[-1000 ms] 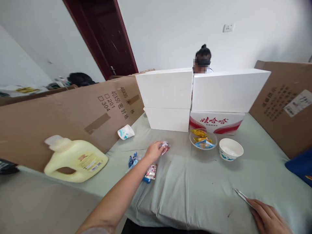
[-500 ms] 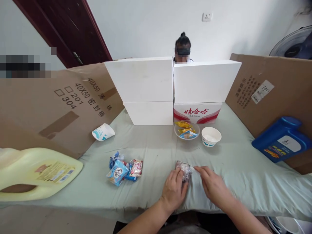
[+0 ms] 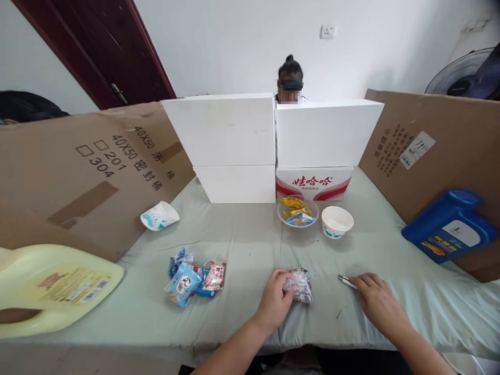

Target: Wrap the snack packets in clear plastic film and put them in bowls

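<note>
My left hand point(image 3: 275, 297) is closed on the left side of a crinkled, shiny plastic packet point(image 3: 300, 286) near the front of the table. What the packet contains cannot be made out. To the right, apart from the packet, my right hand point(image 3: 378, 299) has its fingers closed over a slim silver tool point(image 3: 346, 282). Only the tool's tip shows, pointing left, low over the cloth or on it. Left of my hands lies a small pile of wrapped snacks, with a light-blue packet point(image 3: 183, 284) and a red-and-white packet point(image 3: 214, 276).
A clear bowl point(image 3: 281, 217) of wrapped snacks and a white paper bowl point(image 3: 337, 223) stand before stacked white boxes point(image 3: 234, 182). A paper cup point(image 3: 159, 215) lies tipped at left. Cardboard panels flank a yellow jug point(image 3: 74, 281) and a blue bottle point(image 3: 449, 226). A person point(image 3: 289, 78) sits behind.
My right hand has moved right, away from the packet, with the silver tool. My left hand stays on the packet, which shows more of its right side. The camera view has shifted slightly.
</note>
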`<action>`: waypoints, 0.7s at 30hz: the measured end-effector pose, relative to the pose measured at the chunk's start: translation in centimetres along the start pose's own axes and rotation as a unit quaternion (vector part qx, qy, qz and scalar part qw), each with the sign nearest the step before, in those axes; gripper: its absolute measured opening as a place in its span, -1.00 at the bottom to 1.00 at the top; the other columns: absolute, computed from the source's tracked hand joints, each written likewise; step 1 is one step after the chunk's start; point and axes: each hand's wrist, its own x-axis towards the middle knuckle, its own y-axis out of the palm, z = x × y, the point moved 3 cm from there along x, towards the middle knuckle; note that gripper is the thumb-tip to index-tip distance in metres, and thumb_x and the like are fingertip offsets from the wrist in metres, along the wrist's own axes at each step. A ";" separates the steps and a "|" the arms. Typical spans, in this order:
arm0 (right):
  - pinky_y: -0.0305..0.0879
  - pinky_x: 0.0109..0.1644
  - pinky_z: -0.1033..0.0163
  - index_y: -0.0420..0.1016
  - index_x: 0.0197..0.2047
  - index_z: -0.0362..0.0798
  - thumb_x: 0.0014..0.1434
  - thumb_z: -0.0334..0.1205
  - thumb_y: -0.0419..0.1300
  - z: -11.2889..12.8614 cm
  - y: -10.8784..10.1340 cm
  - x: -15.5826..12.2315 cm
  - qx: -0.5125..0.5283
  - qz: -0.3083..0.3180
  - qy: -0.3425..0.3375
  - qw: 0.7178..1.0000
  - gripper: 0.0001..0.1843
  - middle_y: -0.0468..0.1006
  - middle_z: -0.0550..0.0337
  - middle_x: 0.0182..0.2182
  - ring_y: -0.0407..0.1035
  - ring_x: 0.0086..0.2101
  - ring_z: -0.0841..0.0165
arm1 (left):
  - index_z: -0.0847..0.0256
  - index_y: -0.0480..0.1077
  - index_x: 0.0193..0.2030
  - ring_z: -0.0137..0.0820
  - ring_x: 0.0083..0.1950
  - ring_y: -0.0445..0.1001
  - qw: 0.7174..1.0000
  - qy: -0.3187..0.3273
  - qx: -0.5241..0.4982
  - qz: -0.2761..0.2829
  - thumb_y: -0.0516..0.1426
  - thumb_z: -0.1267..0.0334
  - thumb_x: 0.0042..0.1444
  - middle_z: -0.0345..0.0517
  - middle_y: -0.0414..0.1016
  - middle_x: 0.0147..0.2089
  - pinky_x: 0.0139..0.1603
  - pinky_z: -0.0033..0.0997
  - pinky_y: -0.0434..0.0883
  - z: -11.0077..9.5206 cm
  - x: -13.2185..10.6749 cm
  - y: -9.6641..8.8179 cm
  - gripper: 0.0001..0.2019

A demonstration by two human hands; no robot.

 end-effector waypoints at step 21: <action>0.25 0.12 -0.06 0.34 0.01 -0.02 0.24 -0.17 0.00 5.3 0.4 1.3 0.187 -0.174 0.072 0.964 -0.71 0.44 -0.01 -0.02 0.30 0.04 0.16 | 0.22 0.31 0.13 -0.10 0.24 0.25 0.965 0.094 0.225 -0.099 0.00 0.33 0.20 0.11 0.36 0.16 0.24 0.02 0.20 1.0 -0.8 -4.7 -0.65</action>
